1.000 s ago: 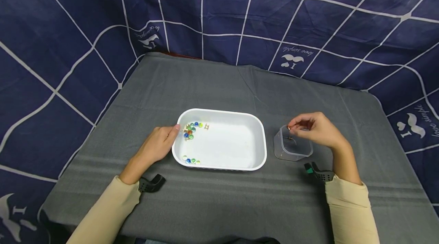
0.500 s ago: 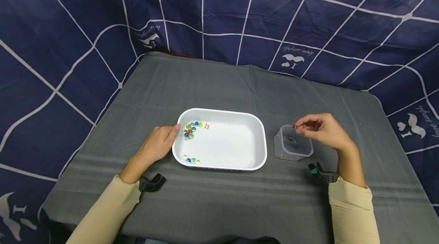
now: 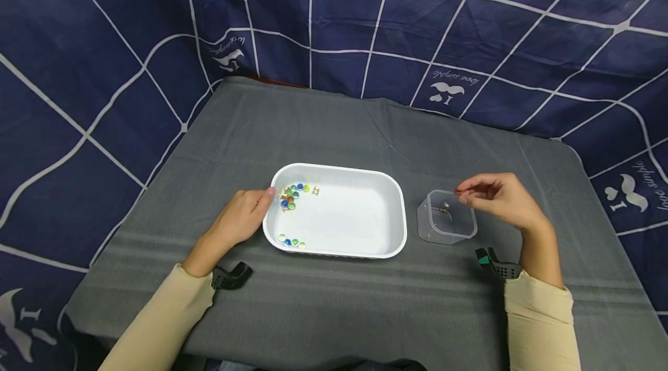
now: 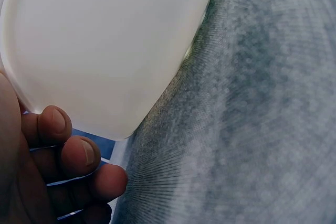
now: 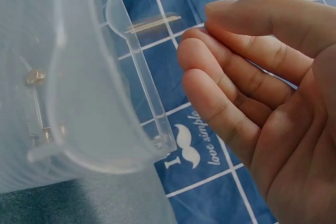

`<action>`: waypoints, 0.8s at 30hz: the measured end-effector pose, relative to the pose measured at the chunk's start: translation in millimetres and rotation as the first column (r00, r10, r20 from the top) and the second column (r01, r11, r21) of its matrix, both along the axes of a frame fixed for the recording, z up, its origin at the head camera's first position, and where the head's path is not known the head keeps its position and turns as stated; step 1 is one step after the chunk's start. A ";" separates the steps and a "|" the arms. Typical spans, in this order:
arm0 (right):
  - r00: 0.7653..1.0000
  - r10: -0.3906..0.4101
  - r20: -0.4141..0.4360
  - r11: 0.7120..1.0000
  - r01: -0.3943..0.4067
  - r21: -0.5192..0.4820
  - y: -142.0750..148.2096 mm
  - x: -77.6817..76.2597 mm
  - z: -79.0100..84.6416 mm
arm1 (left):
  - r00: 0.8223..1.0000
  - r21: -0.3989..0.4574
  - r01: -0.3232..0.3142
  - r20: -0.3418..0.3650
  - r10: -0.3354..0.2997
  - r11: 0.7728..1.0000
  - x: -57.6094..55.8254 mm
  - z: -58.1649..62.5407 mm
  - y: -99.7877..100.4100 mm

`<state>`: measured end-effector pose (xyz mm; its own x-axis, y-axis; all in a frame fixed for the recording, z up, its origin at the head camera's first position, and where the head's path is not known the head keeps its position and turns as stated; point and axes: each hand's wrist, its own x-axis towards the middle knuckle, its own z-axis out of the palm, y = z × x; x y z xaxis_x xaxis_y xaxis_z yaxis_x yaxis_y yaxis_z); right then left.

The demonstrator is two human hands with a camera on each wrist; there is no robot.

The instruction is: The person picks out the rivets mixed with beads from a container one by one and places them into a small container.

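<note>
My left hand (image 3: 242, 214) holds the left end of a white tray (image 3: 360, 254), thumb over its rim; in the left wrist view the curled fingers (image 4: 81, 153) lie by the tray's outer wall. Glass marbles (image 3: 300, 186) of several colours and a few small gold-coloured pieces (image 3: 315, 190) lie at the tray's left side. My right hand (image 3: 496, 197) hovers at the right rim of a clear plastic box (image 3: 443, 233), fingers loosely bent and holding nothing. A blurred gold-coloured piece (image 5: 155, 23) shows between fingertips and box in the right wrist view. Inside the box are small gold-coloured pieces (image 5: 35, 77).
A grey cloth (image 3: 334, 307) covers the table. Navy curtains (image 3: 355, 17) with white lines hang behind it and at both sides. Black wrist mounts (image 3: 232, 276) sit below both hands. Grey cloth separates the tray from the box.
The right hand has moved right, from over the box to its right rim, and has let go of a small gold-coloured piece. The left hand and tray have stayed put.
</note>
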<state>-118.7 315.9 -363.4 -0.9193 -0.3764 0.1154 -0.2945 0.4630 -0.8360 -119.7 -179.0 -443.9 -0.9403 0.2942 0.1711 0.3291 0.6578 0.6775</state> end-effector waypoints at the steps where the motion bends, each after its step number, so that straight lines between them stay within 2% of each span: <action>1: 1.000 0.001 -0.001 1.000 -0.001 0.001 0.0 -0.2 0.0 | 1.000 0.000 -0.002 -0.001 0.002 1.000 0.1 -0.4 -0.2; 24: 1.000 -0.001 -0.007 1.000 0.001 0.016 -2.5 1.8 -0.6 | 1.000 -0.009 -0.005 -0.009 0.005 1.000 0.3 -0.1 -0.7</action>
